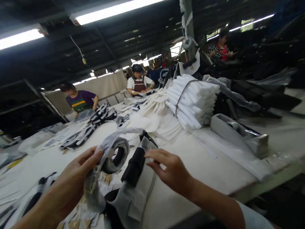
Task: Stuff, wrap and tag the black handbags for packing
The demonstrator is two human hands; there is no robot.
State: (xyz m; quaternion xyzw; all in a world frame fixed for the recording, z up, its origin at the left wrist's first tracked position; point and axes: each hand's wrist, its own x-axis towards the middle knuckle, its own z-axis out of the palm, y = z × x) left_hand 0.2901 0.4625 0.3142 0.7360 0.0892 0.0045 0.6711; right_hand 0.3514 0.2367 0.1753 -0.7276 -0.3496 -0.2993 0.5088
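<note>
My left hand (74,179) is closed, its thumb and fingers gripping a strap wrapped in clear plastic (92,188). The strap arches up to the top of a black bag (134,167) with pale, translucent wrapping around its sides. A rolled coil (117,156), dark inside and also wrapped, hangs beside the strap. At the bag's right edge is my right hand (172,171), fingers stretched out and a gap showing between them and the thumb. Its fingertips reach the wrapping; whether they press on it is hard to make out.
A banded stack of white padded pieces (190,101) stands on the pale table (205,164), beside a grey tape dispenser (240,133). Black-and-white strap bundles (90,126) lie left. Tan and white strips (75,225) sit under the bag. Several people work farther back.
</note>
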